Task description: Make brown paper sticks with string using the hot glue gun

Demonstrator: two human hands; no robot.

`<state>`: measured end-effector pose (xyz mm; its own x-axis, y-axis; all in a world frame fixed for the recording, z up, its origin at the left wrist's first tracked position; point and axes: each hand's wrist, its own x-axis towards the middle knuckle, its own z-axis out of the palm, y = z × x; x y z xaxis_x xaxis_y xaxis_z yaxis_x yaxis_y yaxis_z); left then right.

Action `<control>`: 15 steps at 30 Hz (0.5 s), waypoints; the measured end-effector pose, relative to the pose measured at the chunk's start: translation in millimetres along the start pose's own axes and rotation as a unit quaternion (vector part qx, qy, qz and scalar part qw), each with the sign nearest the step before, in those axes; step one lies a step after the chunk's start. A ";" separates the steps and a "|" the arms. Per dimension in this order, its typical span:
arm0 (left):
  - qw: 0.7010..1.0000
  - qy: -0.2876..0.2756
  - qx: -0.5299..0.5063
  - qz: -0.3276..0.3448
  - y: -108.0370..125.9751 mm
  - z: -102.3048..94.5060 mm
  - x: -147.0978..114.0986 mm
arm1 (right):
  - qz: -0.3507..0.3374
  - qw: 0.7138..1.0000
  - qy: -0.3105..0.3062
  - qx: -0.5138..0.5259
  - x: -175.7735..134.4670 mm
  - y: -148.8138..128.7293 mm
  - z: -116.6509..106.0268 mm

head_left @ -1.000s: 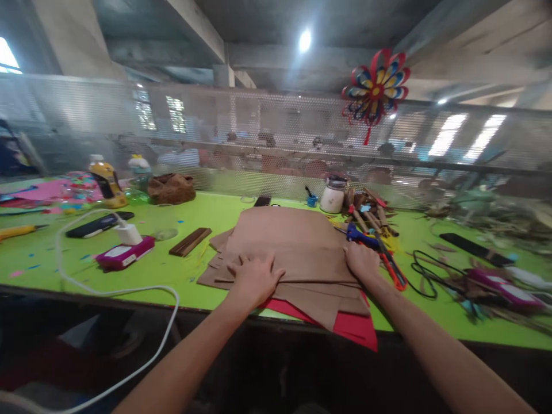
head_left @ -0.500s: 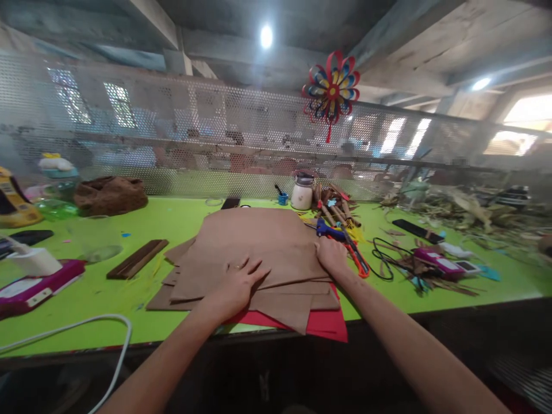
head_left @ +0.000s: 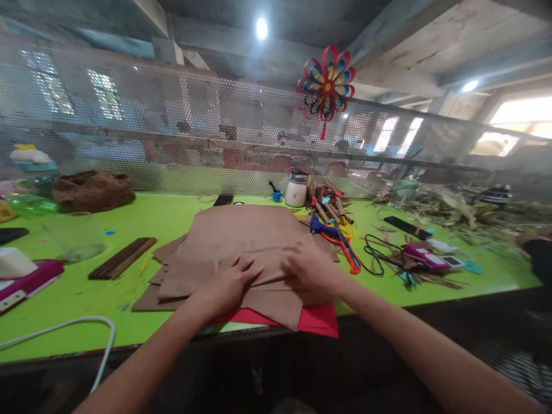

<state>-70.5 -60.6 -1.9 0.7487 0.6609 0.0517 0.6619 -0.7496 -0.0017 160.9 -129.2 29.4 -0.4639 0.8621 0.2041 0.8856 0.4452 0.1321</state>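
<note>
A stack of brown paper sheets [head_left: 241, 230] lies unevenly on the table, with the corners of lower sheets poking out at the left and front. My left hand [head_left: 230, 282] rests flat on the top sheet near its front edge, fingers spread. Over the right part of the stack is my right hand [head_left: 313, 267], bent and smeared by motion. Whether its fingers pinch the paper cannot be made out. Red paper [head_left: 319, 321] shows from beneath the brown sheets at the front edge.
Right of the stack lie a blue glue gun [head_left: 319, 225] and an orange-handled cutter [head_left: 352, 261]. A dark wooden strip [head_left: 123, 259] is at left. Behind stand a white jar [head_left: 296, 190] and a small blue pot [head_left: 276, 196]. A magenta power strip [head_left: 426, 256] sits among scraps at right.
My right hand has moved left from the right edge of the brown paper onto its surface. My left hand stays on the sheet. The view has shifted slightly right.
</note>
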 end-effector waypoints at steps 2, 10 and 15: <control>1.000 -0.002 -0.007 0.000 -1.3 1.7 1.5 | -0.048 0.996 0.029 0.072 -0.6 -30.8 5.2; 0.999 0.002 -0.037 -0.018 2.3 8.0 1.4 | -0.023 0.990 -0.019 0.136 -17.2 -51.0 21.4; 0.999 0.003 -0.043 -0.014 1.9 7.0 -3.1 | 0.025 0.992 -0.011 0.125 -30.1 -48.1 22.9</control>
<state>-71.3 -63.8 -9.1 0.7297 0.6814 0.0564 0.6765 -0.7315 0.0846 132.7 -171.0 -5.4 -0.4211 0.8884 0.1827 0.8866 0.4456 -0.1238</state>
